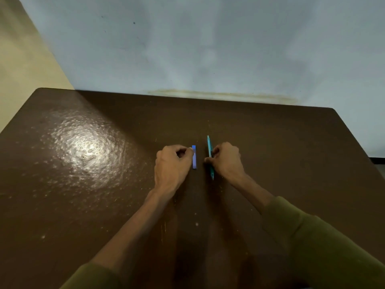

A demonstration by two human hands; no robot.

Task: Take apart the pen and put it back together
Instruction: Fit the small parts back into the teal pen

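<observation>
A blue pen cap lies lengthwise on the brown table, and my left hand has its curled fingertips on the cap's far end. To its right a slim teal pen body also points away from me, its tip near me. My right hand pinches the pen body around its middle, hiding part of it. The two parts lie about a finger's width apart, roughly parallel.
The table's far edge meets a pale blue wall. Its right edge drops off past my right hand. A bright glare patch shines on the left of the tabletop.
</observation>
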